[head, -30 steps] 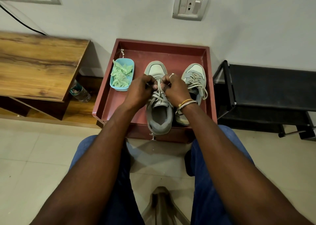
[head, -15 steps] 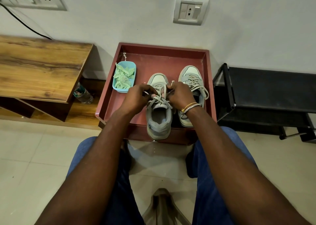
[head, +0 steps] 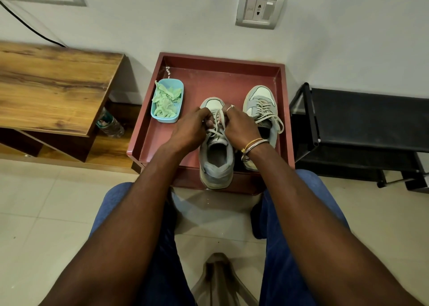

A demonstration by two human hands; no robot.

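Observation:
Two grey and white sneakers stand in a red tray. The left sneaker is nearer to me, its heel over the tray's front edge. My left hand and my right hand meet over its tongue, and each pinches a strand of its white laces. The fingertips are partly hidden behind the knuckles. The right sneaker stands further back, its laces loose and hanging over its side.
A light blue tub of pale green scraps sits in the tray's left part. A wooden bench with a plastic bottle under it is at the left, a black rack at the right. The wall stands just behind the tray.
Both hands and the left sneaker have come back toward the tray's front edge. The right sneaker has stayed where it was. The grip on the laces is unchanged.

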